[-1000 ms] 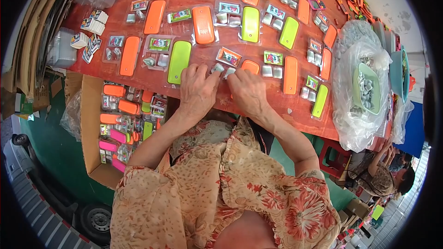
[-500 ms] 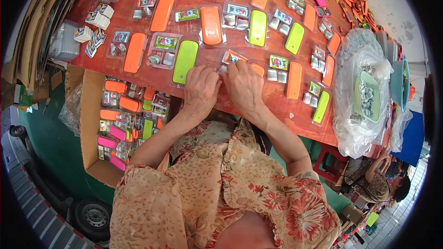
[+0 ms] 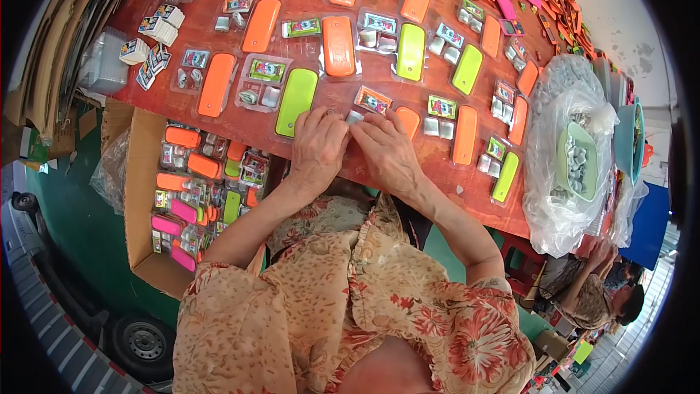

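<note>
Overhead, the left hand (image 3: 319, 147) and right hand (image 3: 386, 152) are meeting fingertip to fingertip, pinching a small clear packet (image 3: 354, 117) lying on the red counter (image 3: 437, 175), between a green case (image 3: 295, 102) and an orange case (image 3: 408, 120).

Both hands (image 3: 350, 149) have drawn together over a clear blister pack (image 3: 355, 117).
</note>
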Demonstrator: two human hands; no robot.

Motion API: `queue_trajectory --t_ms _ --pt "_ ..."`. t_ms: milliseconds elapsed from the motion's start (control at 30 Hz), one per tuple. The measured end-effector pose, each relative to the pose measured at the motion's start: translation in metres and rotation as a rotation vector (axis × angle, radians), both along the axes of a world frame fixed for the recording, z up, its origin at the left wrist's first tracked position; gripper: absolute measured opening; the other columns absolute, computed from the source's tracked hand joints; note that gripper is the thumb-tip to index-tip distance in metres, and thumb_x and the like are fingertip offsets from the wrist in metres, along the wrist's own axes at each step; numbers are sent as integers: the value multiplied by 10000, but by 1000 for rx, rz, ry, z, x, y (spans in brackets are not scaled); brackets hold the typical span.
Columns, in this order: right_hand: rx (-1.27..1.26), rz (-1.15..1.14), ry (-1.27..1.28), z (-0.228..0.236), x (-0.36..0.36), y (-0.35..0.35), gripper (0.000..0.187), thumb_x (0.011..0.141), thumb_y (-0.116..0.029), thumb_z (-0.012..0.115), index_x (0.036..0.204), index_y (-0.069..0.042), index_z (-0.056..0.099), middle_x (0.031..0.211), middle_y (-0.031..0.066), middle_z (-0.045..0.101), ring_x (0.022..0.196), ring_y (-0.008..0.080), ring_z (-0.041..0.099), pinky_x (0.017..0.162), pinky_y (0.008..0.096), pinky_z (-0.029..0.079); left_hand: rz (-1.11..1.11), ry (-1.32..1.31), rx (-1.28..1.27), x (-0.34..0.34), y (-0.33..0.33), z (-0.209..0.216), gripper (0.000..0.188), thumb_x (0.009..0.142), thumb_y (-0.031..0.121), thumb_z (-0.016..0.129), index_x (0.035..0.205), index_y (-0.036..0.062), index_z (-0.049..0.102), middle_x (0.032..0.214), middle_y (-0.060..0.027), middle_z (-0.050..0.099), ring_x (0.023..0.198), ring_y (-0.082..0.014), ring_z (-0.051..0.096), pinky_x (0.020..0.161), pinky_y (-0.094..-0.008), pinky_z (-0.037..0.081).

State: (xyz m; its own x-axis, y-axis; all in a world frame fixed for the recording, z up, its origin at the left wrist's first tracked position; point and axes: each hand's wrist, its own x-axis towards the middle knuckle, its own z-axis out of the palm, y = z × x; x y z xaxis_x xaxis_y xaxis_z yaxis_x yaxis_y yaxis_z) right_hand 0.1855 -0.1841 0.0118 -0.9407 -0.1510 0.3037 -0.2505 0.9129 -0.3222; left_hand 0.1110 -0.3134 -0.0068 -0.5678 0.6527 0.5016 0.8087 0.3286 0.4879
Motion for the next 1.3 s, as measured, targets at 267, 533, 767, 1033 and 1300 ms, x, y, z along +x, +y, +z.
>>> queue_trajectory --t_ms 267,533,767,1033,1300 --pt "-299 -269 139 12 -37 61 159 700 10 537 857 -6 541 798 148 529 753 304 523 641 335 427 -11 86 -108 0 11 18 196 646 113 569 801 1 523 820 -126 466 870 -291 428 726 -394 328" --pt "-26 -302 11 -14 -96 95 148 698 -100 578 836 -49 593 771 113 529 789 289 509 682 359 422 9 71 -93 -13 16 20 116 670 122 560 744 34 540 776 -104 458 839 -283 428 720 -403 322" --pt "-159 -266 33 6 -112 93 175 649 -94 606 820 -56 600 796 114 562 742 287 543 633 354 435 157 21 -88 -58 34 33 172 689 122 586 850 68 558 815 -82 495 797 -255 457 717 -369 344" --pt "-249 -106 -8 -10 -125 89 97 687 -76 563 763 -16 571 782 135 544 726 306 537 623 365 434 170 45 -50 -74 36 26 165 677 143 589 825 76 565 767 -76 468 787 -246 435 714 -377 326" --pt "-109 -34 -5 -7 -117 85 149 689 -75 558 811 -2 515 758 156 502 753 312 503 648 369 419 187 -19 -108 -78 37 25 194 689 140 589 873 80 575 830 -71 498 823 -242 449 756 -373 325"
